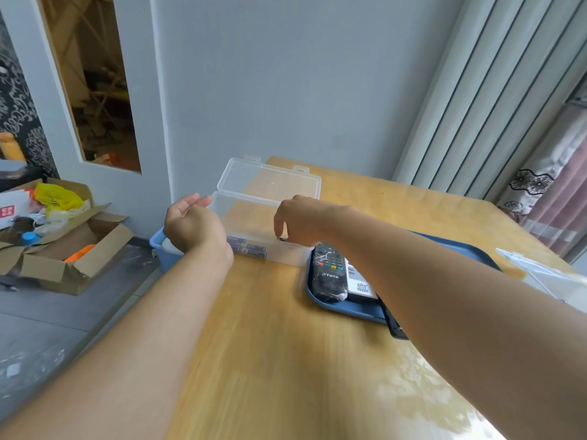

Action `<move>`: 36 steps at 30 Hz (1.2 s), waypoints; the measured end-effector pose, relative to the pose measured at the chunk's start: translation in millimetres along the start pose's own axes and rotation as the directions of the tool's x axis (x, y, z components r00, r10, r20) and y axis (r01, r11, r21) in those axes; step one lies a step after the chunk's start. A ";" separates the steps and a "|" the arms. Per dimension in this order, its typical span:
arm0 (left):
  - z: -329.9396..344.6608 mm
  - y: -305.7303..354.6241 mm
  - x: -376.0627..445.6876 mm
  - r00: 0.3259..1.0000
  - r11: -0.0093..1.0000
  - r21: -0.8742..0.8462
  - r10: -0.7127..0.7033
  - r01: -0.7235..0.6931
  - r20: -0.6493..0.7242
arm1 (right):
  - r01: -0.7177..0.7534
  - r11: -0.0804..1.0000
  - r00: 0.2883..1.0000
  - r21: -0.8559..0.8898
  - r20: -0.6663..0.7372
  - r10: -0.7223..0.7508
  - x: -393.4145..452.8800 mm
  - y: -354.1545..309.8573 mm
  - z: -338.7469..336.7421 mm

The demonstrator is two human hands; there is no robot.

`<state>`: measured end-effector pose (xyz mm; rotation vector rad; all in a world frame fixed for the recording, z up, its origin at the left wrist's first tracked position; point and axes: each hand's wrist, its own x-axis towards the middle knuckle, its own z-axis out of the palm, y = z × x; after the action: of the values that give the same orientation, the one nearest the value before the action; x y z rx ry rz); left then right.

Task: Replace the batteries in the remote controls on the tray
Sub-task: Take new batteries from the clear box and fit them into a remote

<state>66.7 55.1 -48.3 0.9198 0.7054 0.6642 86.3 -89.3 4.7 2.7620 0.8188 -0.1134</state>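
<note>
Clear plastic box [263, 230] with its lid thrown back sits on the wooden table [254, 328], just beside the blue tray [346, 308], and a few dark batteries [247, 246] lie along its near wall. The right hand [301, 220] dips into the box with fingertips pointed down and drawn together, apparently pinching a small dark thing at the near rim; whether it is a battery I cannot tell. The left hand [193, 225] hovers at the box's left end, fingers loosely spread and holding nothing, seemingly ready to steady it. On the tray lie a black remote [328, 276], which looks wrapped in shiny film, and a pale remote [360, 285] touching its side, both partly under the right forearm. Batteries are small, hard and smooth, likely to roll or slip, so a thumb-and-finger pinch across the middle should suit. The film may make the black remote slick; gripping its long edges seems safest. The light box could slide if nudged.
</note>
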 end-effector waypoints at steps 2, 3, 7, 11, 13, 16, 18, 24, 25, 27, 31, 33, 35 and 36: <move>-0.9 2.6 0.6 0.999 0.998 -0.044 -0.034 0.033 -0.024 | 0.006 1.000 1.000 0.024 -0.016 -0.006 4.1 1.6 2.8; -1.3 3.5 1.4 0.998 0.997 -0.060 -0.047 0.045 -0.036 | 0.009 0.998 0.999 0.065 -0.031 -0.007 5.4 2.6 4.1; -2.0 4.6 1.5 0.997 0.995 -0.095 -0.044 0.037 -0.068 | 0.049 0.957 0.983 0.287 -0.182 0.004 6.4 -0.8 6.5; -0.8 2.6 -0.2 0.997 0.993 -0.115 0.020 -0.029 -0.079 | 0.124 0.941 0.960 0.316 -0.277 -0.034 15.2 -18.2 -0.7; 0.1 1.4 1.4 0.994 0.989 -0.122 0.068 -0.078 -0.082 | 0.141 0.953 0.952 0.267 -0.299 -0.058 22.7 -28.1 -3.4; 1.8 1.5 1.0 0.990 0.982 -0.137 0.123 -0.132 -0.075 | 0.128 0.981 0.953 0.145 -0.293 -0.081 33.0 -40.2 -5.1; 2.2 1.7 0.9 0.987 0.979 -0.141 0.137 -0.147 -0.078 | 0.108 0.989 0.959 0.097 -0.274 -0.078 37.9 -45.2 -5.3; 2.5 3.1 0.3 0.986 0.970 -0.183 0.150 -0.162 -0.078 | 0.054 0.998 0.958 0.019 -0.283 -0.046 38.5 -46.9 -11.5; 2.7 2.9 0.7 0.984 0.965 -0.198 0.160 -0.172 -0.077 | 0.046 0.999 0.959 0.010 -0.281 -0.042 37.2 -46.8 -12.6; 3.2 2.6 1.1 0.981 0.956 -0.224 0.181 -0.192 -0.069 | 0.039 0.999 0.958 -0.012 -0.283 -0.041 35.0 -46.4 -14.0; 2.6 3.5 0.1 0.981 0.950 -0.244 0.183 -0.194 -0.065 | 0.043 0.998 0.949 -0.040 -0.310 -0.054 33.4 -44.8 -13.0; 1.8 3.8 0.1 0.981 0.950 -0.248 0.180 -0.191 -0.068 | 0.038 0.998 0.954 -0.051 -0.296 -0.051 29.7 -43.3 -14.1; 1.6 3.1 1.3 0.983 0.953 -0.240 0.173 -0.184 -0.065 | 0.023 0.997 0.961 -0.070 -0.274 -0.041 24.3 -41.6 -13.9; 1.5 2.9 2.7 0.984 0.953 -0.244 0.170 -0.179 -0.061 | 0.019 0.996 0.961 -0.083 -0.272 -0.042 21.5 -41.3 -13.4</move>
<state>69.0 57.7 -45.8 0.7435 0.5635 0.9084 81.8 -41.0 5.3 2.7255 0.9107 0.2972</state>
